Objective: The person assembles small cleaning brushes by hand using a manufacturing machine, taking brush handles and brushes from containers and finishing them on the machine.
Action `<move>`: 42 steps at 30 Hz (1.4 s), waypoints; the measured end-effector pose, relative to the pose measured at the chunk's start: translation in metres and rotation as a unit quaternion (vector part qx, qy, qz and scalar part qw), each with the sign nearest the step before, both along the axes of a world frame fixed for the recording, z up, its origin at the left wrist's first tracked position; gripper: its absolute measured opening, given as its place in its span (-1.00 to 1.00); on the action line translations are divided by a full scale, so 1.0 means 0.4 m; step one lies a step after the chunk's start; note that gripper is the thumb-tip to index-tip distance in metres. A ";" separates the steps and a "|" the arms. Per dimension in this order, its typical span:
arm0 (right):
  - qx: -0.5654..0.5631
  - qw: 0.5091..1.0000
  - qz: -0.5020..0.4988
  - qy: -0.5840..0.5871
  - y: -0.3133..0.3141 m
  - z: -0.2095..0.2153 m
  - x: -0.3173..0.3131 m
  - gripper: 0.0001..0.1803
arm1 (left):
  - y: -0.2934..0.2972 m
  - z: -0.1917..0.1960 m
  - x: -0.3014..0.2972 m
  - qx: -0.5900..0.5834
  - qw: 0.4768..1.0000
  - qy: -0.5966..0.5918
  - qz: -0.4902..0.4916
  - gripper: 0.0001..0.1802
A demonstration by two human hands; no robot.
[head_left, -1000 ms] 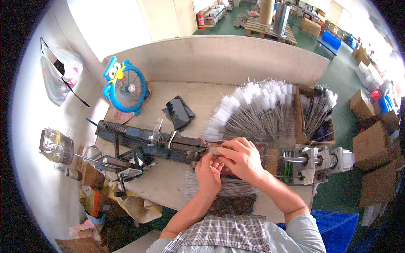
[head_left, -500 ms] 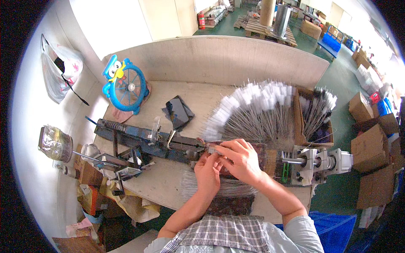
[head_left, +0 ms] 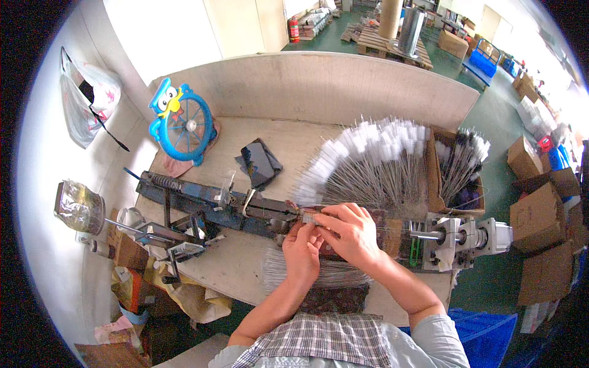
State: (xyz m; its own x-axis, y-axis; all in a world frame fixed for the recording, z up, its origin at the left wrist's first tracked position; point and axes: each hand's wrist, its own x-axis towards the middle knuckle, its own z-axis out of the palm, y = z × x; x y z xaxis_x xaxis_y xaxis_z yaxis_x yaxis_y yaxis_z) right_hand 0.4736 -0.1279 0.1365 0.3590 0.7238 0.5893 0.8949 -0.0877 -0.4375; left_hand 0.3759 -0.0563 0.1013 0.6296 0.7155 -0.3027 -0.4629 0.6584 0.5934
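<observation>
My left hand (head_left: 301,253) and my right hand (head_left: 352,234) meet at the right end of a long dark metal machine bed (head_left: 270,209). The fingertips of both are pinched together around a small whitish piece (head_left: 307,218), mostly covered by the fingers; its exact kind does not show. Below my hands, a bundle of thin grey wires (head_left: 279,270) lies near the bench's front edge. Just beyond them, many white-bristled wire brushes (head_left: 377,153) are fanned out on the bench. To the right of my right hand stands a motor-driven spindle (head_left: 429,235).
A cardboard box (head_left: 434,175) of dark-bristled brushes stands at the back right. A blue cartoon-faced fan (head_left: 187,127) and a black phone-like slab (head_left: 261,164) are on the bench (head_left: 288,144). A metal arm frame (head_left: 184,250) juts out at left. A low board (head_left: 319,86) closes the back.
Both hands stay at the same spot, with only slight finger movement around the whitish piece. Nothing else has visibly moved.
</observation>
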 end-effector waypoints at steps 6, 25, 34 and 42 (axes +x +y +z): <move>-0.003 1.000 0.004 0.004 -0.003 -0.001 0.002 -0.72 | 0.003 -0.003 -0.001 0.004 1.000 0.011 0.002 -0.89; -0.131 0.990 -0.020 -0.057 -0.061 0.024 0.012 -0.87 | 0.016 0.013 -0.015 -0.011 0.998 0.047 -0.047 -0.31; 0.025 0.962 0.212 0.172 -0.089 0.112 -0.034 -0.75 | 0.070 -0.147 -0.066 0.057 0.991 0.060 -0.103 -0.34; 0.073 0.340 0.667 0.658 -0.127 0.353 -0.325 -0.53 | 0.025 0.009 -0.193 0.195 0.949 0.235 -0.081 -0.63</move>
State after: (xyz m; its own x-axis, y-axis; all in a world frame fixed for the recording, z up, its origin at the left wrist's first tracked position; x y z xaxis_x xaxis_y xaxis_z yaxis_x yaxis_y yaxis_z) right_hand 0.3436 -0.1787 0.2779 -0.2092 0.7573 0.6187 -0.8856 0.1215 -0.4483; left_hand 0.2986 -0.0463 0.1050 0.6024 0.7356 -0.3098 0.0011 0.3873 0.9220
